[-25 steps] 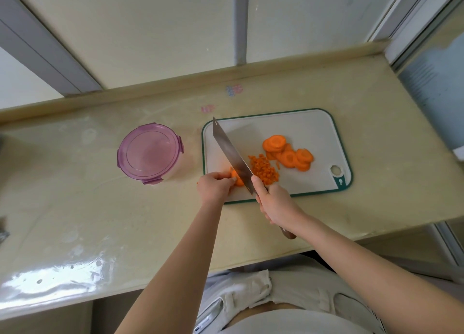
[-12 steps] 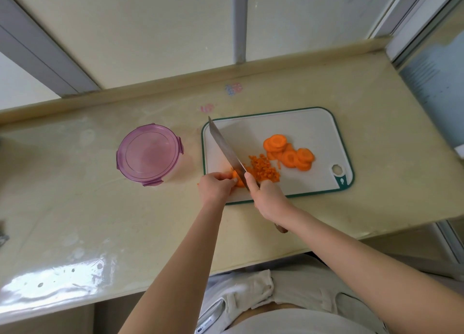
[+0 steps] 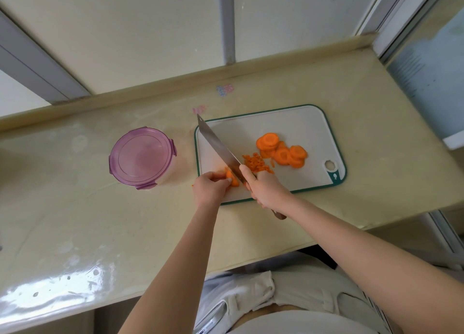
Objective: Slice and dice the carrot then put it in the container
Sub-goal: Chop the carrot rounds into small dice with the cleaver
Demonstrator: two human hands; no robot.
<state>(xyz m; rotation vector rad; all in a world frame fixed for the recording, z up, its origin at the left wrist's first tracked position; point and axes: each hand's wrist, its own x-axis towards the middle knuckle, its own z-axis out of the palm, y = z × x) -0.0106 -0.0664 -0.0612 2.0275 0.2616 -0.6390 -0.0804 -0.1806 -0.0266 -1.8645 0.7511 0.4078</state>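
Right hand [image 3: 266,189] wrapped round the knife [image 3: 218,145] handle, grip closed tight, index finger laid up along the back of the blade. Blade runs diagonally from mid-frame up and left, with the tip over the upper-left corner of the cutting board [image 3: 288,125]. Brown handle end pokes out below the hand. Can't tell if the edge is touching the board.

Left hand [image 3: 209,189]: fingers [image 3: 218,177] curled and pinching a small carrot piece [image 3: 230,178] at the board's lower-left, right against the left side of the blade.

Diced carrot [image 3: 256,164] sits in a small heap just right of the blade, mid-board, partly behind the right hand. Carrot slices [image 3: 283,154] are round and overlap in a loose pile further right, centre-right of the board. One stray orange bit [image 3: 192,185] lies on the worktop [image 3: 75,208] just left of the left hand.

Container [image 3: 141,156]: round, purple clip lid on, standing on the worktop left of the board and apart from it, centre-left of frame
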